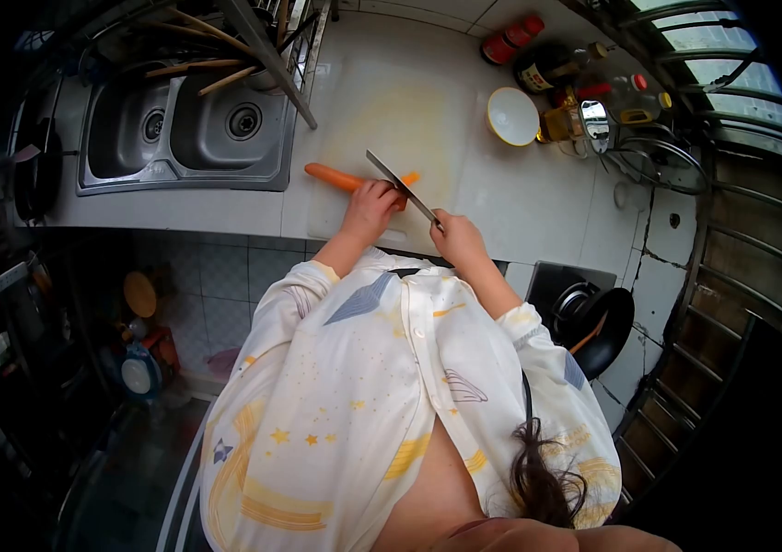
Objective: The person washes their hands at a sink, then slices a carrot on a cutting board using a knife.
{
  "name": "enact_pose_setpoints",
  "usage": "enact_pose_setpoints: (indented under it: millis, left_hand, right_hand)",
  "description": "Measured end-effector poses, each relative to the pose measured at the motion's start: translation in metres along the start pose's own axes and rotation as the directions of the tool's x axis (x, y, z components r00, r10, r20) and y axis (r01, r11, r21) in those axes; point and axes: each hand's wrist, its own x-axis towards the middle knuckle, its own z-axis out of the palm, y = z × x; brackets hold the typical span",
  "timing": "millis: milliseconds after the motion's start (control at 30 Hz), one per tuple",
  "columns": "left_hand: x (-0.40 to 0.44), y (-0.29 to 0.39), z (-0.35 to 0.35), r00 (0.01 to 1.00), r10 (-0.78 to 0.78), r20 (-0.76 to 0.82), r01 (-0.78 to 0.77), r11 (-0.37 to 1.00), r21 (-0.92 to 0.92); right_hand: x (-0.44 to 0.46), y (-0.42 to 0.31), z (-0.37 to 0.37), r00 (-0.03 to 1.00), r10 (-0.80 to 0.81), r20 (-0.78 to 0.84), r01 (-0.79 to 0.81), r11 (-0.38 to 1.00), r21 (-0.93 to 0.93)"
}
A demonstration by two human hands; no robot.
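A long orange carrot lies on the white cutting board, its thin end pointing left. My left hand is closed over the carrot's thicker part, fingers bent near the blade. In my right hand is the handle of a kitchen knife, fingers wrapped round it. The blade slants up and left, across the carrot just right of my left fingertips. Small orange carrot pieces lie on the blade's right side. The exact contact between blade and carrot is hidden.
A double steel sink is at the left, with a metal rack beside the board. To the right stand a white bowl, a red-capped bottle and a glass lid. A black pan rests by the stove at lower right.
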Motion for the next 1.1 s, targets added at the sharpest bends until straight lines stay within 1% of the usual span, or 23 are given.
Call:
enact_pose_setpoints:
  millis: [67,133,200,300,400,467,667,733,800,867,900,1067,1100]
  left_hand:
    - [0.000,-0.002,0.004,1.000,-0.001,0.001,0.001,1.000,-0.006]
    - [0.000,-0.002,0.003,1.000,-0.006,-0.022,0.006,1.000,-0.026]
    - [0.000,0.000,0.000,1.000,-0.008,-0.010,0.008,1.000,-0.031]
    - [0.000,-0.001,0.001,1.000,0.003,-0.013,-0.003,1.000,-0.018]
    - [0.000,-0.002,0.002,1.000,0.012,-0.023,-0.012,1.000,0.001]
    - [0.000,-0.001,0.002,1.000,0.006,-0.019,-0.006,1.000,0.003]
    - [0.000,-0.005,0.004,1.000,-0.004,-0.009,0.004,1.000,0.025]
    - [0.000,-0.001,-0.002,1.000,0.004,0.000,-0.004,1.000,-0.007]
    - [0.000,-0.004,0.001,1.000,-0.002,0.001,0.002,1.000,0.007]
    - [-0.002,-0.004,0.003,1.000,-0.009,0.009,0.009,1.000,0.015]
    - [-0.001,-0.004,0.003,1.000,-0.013,0.012,0.014,1.000,-0.003]
    - [-0.001,-0.003,0.002,0.999,-0.030,0.024,0.031,0.999,-0.032]
    - [-0.001,-0.004,0.004,1.000,-0.015,-0.002,0.015,0.999,-0.031]
  right_hand:
    - [-0.010,-0.006,-0.018,0.996,0.028,0.080,-0.027,0.999,-0.019]
    - [-0.016,-0.006,-0.027,0.994,0.043,0.104,-0.042,0.999,-0.017]
    - [-0.017,-0.006,-0.028,0.990,0.058,0.128,-0.057,0.998,-0.015]
    - [-0.013,-0.005,-0.023,0.986,0.065,0.152,-0.058,0.997,-0.052]
    - [-0.001,-0.007,-0.010,0.993,0.041,0.108,-0.035,0.998,-0.056]
    - [0.008,-0.001,0.003,0.998,-0.009,0.064,0.013,0.998,-0.062]
    - [0.025,0.019,0.037,0.999,-0.041,-0.014,0.041,0.999,-0.031]
    - [0.017,0.013,0.030,0.999,-0.037,0.005,0.037,0.999,-0.032]
    - [0.016,0.006,0.014,0.999,-0.042,0.013,0.042,0.998,-0.039]
    - [0.005,-0.002,-0.003,0.997,0.029,0.070,-0.025,0.998,-0.053]
    - [-0.001,-0.004,-0.010,0.997,0.030,0.071,-0.026,0.998,-0.055]
    - [-0.018,-0.007,-0.030,0.990,0.062,0.123,-0.063,0.998,0.001]
    - [-0.018,-0.007,-0.030,0.990,0.061,0.124,-0.062,0.998,0.001]
